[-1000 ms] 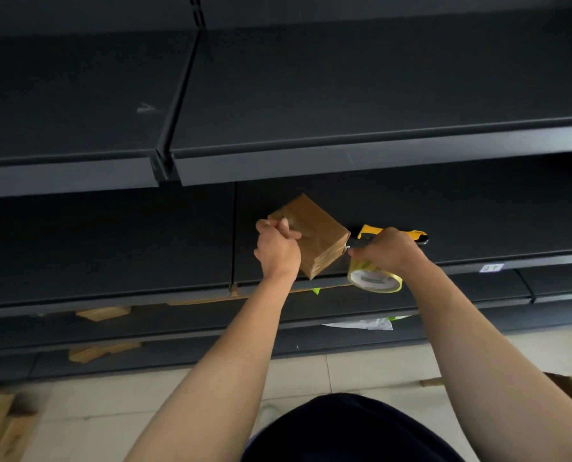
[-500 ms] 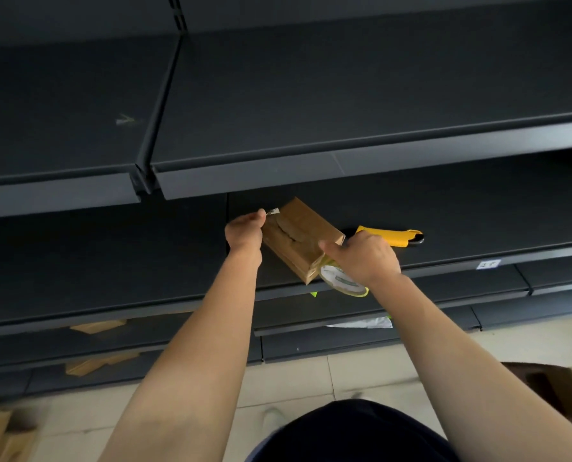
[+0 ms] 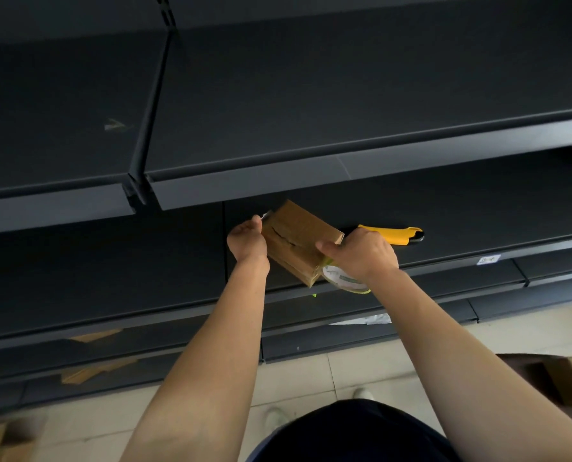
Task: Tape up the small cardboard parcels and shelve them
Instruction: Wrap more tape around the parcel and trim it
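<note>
A small brown cardboard parcel [image 3: 296,238] stands tilted on the dark middle shelf [image 3: 477,221], its open seam facing me. My left hand [image 3: 247,241] pinches the free end of clear tape at the parcel's upper left corner. My right hand [image 3: 361,253] grips the tape roll [image 3: 343,280] at the parcel's lower right corner, thumb pressed against the cardboard. Clear tape appears stretched across the parcel's face between both hands.
A yellow utility knife [image 3: 399,234] lies on the same shelf just behind my right hand. Flat cardboard pieces [image 3: 94,371] sit on lower left shelves, a white paper [image 3: 364,319] on a lower shelf, an open carton [image 3: 557,378] on the floor at right.
My left hand slid from the parcel's front to its upper left corner, drawing the tape end. The right hand with the roll shifted left against the parcel's lower right corner.
</note>
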`<action>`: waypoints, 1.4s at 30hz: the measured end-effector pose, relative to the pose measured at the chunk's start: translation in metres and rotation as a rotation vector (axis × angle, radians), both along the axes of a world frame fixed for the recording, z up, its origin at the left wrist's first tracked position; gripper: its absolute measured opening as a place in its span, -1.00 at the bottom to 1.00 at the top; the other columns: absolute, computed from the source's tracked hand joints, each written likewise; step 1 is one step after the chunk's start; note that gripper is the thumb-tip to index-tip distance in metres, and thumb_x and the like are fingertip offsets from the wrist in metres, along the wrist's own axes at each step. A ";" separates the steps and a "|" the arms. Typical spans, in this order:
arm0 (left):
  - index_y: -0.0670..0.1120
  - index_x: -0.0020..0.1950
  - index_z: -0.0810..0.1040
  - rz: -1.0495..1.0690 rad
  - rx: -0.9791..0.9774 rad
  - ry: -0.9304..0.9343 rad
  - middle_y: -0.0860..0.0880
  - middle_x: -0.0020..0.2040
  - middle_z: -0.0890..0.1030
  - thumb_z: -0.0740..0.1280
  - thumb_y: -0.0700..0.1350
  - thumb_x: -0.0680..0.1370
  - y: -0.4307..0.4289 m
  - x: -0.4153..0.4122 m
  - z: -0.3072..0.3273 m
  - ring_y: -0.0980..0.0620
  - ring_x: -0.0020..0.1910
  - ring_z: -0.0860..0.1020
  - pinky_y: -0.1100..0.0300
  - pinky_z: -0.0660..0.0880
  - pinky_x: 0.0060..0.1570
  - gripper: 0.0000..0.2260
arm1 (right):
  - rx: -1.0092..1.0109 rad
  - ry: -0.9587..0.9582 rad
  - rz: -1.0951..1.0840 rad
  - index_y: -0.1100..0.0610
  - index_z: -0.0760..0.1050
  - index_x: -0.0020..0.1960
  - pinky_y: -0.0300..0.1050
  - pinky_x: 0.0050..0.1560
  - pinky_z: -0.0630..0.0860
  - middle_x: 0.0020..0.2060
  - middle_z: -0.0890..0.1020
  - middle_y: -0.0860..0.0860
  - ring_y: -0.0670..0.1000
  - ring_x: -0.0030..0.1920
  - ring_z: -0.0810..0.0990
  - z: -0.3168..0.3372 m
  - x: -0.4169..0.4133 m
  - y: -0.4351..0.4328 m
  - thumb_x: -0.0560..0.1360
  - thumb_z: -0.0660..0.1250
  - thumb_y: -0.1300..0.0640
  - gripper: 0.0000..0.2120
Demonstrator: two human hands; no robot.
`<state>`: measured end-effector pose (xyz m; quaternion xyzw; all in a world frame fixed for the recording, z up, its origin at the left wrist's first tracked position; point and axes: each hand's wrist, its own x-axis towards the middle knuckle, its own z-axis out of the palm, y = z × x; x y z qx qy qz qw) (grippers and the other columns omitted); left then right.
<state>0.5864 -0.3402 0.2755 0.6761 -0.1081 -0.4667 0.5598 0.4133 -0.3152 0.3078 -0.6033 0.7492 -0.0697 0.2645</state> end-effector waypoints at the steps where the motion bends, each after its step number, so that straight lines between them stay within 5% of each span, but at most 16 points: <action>1: -0.11 -0.12 0.58 0.008 -0.007 0.000 0.07 -0.20 0.59 0.32 -0.16 0.57 0.000 0.000 0.000 0.20 -0.19 0.55 0.41 0.38 -0.29 -0.90 | 0.000 0.006 0.009 0.14 0.43 -0.16 -0.15 -0.39 0.31 -0.37 0.46 0.00 0.04 -0.28 0.49 0.001 0.001 -0.001 0.44 0.25 -0.34 -0.50; 5: -0.11 -0.16 0.57 0.024 0.027 0.001 0.05 -0.19 0.59 0.32 -0.17 0.57 -0.002 0.004 -0.004 0.18 -0.20 0.54 0.31 0.43 -0.09 -0.88 | 0.012 0.045 0.031 0.13 0.40 -0.10 -0.11 -0.26 0.38 -0.28 0.49 0.03 0.08 -0.18 0.48 0.007 0.008 -0.004 0.44 0.25 -0.33 -0.51; 13: -0.11 -0.25 0.46 0.032 0.109 -0.047 0.00 -0.29 0.48 0.35 -0.23 0.53 -0.006 0.009 -0.006 0.10 -0.28 0.48 0.29 0.42 -0.33 -0.83 | 0.038 0.098 0.048 0.14 0.49 0.09 -0.09 -0.19 0.41 -0.04 0.57 0.09 0.14 0.03 0.57 0.011 0.014 -0.008 0.42 0.30 -0.30 -0.48; 17: -0.25 -0.02 0.53 0.011 0.110 -0.160 -0.13 -0.10 0.59 0.33 -0.22 0.53 -0.007 0.010 -0.005 -0.04 -0.12 0.59 0.30 0.43 -0.34 -0.90 | 0.045 0.112 0.057 0.14 0.49 0.09 -0.09 -0.21 0.40 -0.01 0.59 0.10 0.13 0.01 0.57 0.009 0.016 -0.007 0.41 0.33 -0.28 -0.49; 19: -0.21 -0.04 0.48 0.027 0.114 -0.171 -0.17 -0.02 0.59 0.35 -0.20 0.51 -0.009 0.009 -0.004 0.00 -0.20 0.56 0.28 0.42 -0.35 -0.90 | 0.046 0.115 0.055 0.13 0.50 0.06 -0.10 -0.22 0.41 -0.03 0.60 0.09 0.12 -0.02 0.57 0.009 0.016 -0.008 0.41 0.34 -0.28 -0.51; 23: -0.18 0.27 0.30 0.122 0.128 -0.066 -0.13 0.13 0.46 0.39 -0.26 0.47 -0.004 0.013 -0.005 -0.07 0.05 0.53 0.13 0.52 0.02 -0.57 | 0.062 0.144 0.054 0.12 0.51 0.07 -0.10 -0.23 0.42 -0.14 0.52 0.05 0.12 -0.04 0.57 0.010 0.015 -0.010 0.40 0.35 -0.27 -0.51; 27: -0.20 0.05 0.56 0.009 0.109 -0.360 -0.21 0.08 0.58 0.28 -0.30 0.54 0.009 0.015 -0.016 -0.15 0.06 0.58 0.11 0.53 0.02 -0.87 | 0.048 0.149 0.063 0.12 0.51 0.08 -0.11 -0.23 0.40 -0.12 0.54 0.05 0.11 -0.05 0.56 0.007 0.014 -0.012 0.41 0.35 -0.26 -0.53; 30: -0.20 0.09 0.58 -0.113 -0.068 -0.647 -0.18 0.13 0.53 0.24 -0.27 0.58 0.018 0.006 -0.012 -0.09 0.06 0.56 0.20 0.45 0.04 -0.84 | 0.034 0.162 0.085 0.12 0.52 0.08 -0.11 -0.22 0.40 -0.06 0.58 0.07 0.13 0.00 0.58 0.006 0.013 -0.015 0.41 0.35 -0.26 -0.52; 35: -0.24 0.15 0.59 -0.380 -0.232 -1.191 -0.18 0.16 0.57 0.24 -0.15 0.61 0.032 -0.012 -0.007 -0.14 0.16 0.53 -0.04 0.38 0.27 -0.76 | 0.042 0.157 0.096 0.11 0.53 0.07 -0.12 -0.24 0.41 -0.17 0.51 0.04 0.09 -0.11 0.53 0.001 0.010 -0.019 0.41 0.35 -0.26 -0.53; 42: -0.18 0.40 0.40 -0.551 -0.018 -1.349 -0.09 0.44 0.39 0.15 0.09 0.62 0.037 -0.020 -0.021 0.02 0.43 0.31 0.02 0.00 0.50 -0.54 | 0.065 0.001 0.135 0.07 0.49 -0.19 -0.16 -0.33 0.36 -0.33 0.53 -0.04 0.01 -0.21 0.54 -0.021 -0.013 -0.022 0.28 0.26 -0.48 -0.41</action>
